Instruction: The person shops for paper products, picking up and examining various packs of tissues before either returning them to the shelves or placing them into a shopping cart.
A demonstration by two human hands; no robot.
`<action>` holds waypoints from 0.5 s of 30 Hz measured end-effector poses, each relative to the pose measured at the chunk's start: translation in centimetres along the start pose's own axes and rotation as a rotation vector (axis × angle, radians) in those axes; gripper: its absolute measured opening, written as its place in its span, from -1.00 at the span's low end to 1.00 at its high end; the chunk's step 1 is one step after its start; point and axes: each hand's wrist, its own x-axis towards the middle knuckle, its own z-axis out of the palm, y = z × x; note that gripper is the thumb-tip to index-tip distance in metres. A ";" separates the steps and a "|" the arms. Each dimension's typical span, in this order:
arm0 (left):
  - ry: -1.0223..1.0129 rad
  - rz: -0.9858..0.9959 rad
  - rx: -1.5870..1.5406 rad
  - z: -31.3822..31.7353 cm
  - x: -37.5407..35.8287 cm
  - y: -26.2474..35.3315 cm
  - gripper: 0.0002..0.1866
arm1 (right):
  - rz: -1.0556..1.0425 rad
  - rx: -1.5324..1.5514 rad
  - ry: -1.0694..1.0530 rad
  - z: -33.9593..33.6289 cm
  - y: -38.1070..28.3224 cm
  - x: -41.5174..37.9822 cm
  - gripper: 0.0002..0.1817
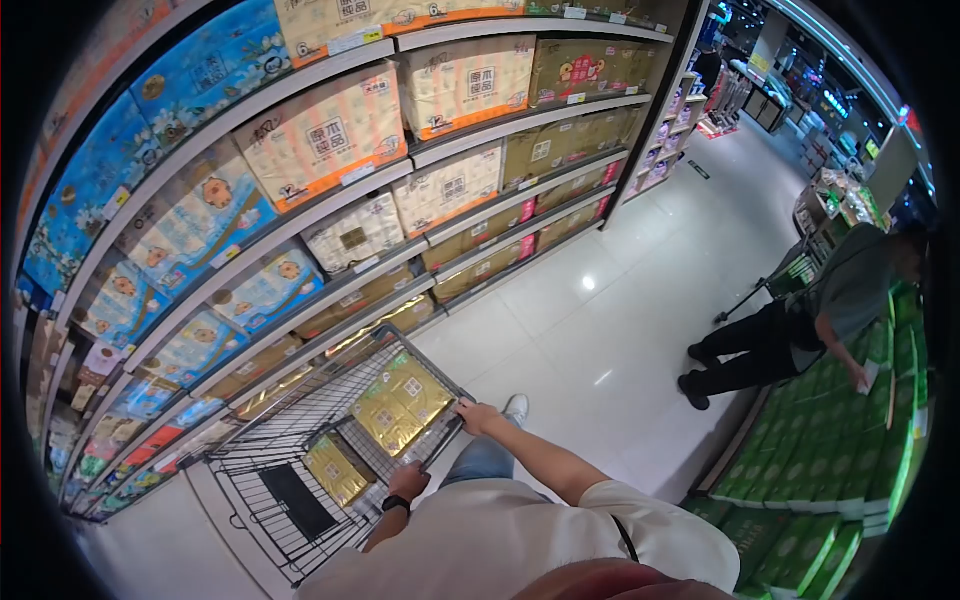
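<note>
A wire shopping cart (225,468) stands in front of me, beside the shelf. My left hand (407,482), with a dark watch on its wrist, is closed at the near end of the cart. My right hand (480,418) is closed around the other end of the cart's handle (447,446). Inside the cart lies a large gold tissue pack (402,406), close to the handle. A second gold tissue pack (338,470) sits lower in the basket, near a dark panel (298,500).
Shelves (412,153) of blue, cream and gold tissue packs line the left. On the right, a person (800,330) in dark trousers holds something white beside stacked green boxes (810,450). A pale tiled aisle (570,310) runs between, towards further displays.
</note>
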 end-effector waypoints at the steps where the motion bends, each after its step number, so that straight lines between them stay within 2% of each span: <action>1: 0.005 -0.004 0.008 0.6 1.4 2.0 -0.64 | -0.012 -0.008 0.013 -0.8 1.9 0.4 -0.41; 5: -0.008 0.056 -0.020 2.6 5.6 7.5 -0.63 | 0.074 -0.178 -0.188 -4.3 7.4 2.1 -0.36; 6: 0.010 0.038 -0.088 1.5 5.4 9.8 -0.61 | 0.089 -0.202 -0.212 -5.1 8.2 2.2 -0.36; 7: -0.047 -0.002 -0.055 1.9 6.6 11.0 -0.60 | 0.173 -0.225 -0.269 -6.8 7.8 1.7 -0.33; 8: -0.014 0.021 -0.069 3.0 8.5 12.0 -0.59 | 0.241 -0.261 -0.290 -8.5 8.8 2.1 -0.30; 10: -0.014 0.018 -0.107 3.4 9.1 14.2 -0.59 | 0.249 -0.264 -0.328 -9.9 11.0 1.6 -0.28; 12: -0.119 -0.074 -0.037 2.4 10.4 16.7 -0.60 | 0.236 -0.214 -0.316 -11.2 13.3 1.9 -0.27; 13: -0.115 -0.047 -0.078 2.0 10.8 17.6 -0.59 | 0.220 -0.237 -0.356 -11.3 15.6 2.5 -0.27; 15: -0.147 -0.055 -0.093 1.8 12.9 19.1 -0.55 | 0.082 -0.194 -0.295 -10.4 20.5 4.9 -0.26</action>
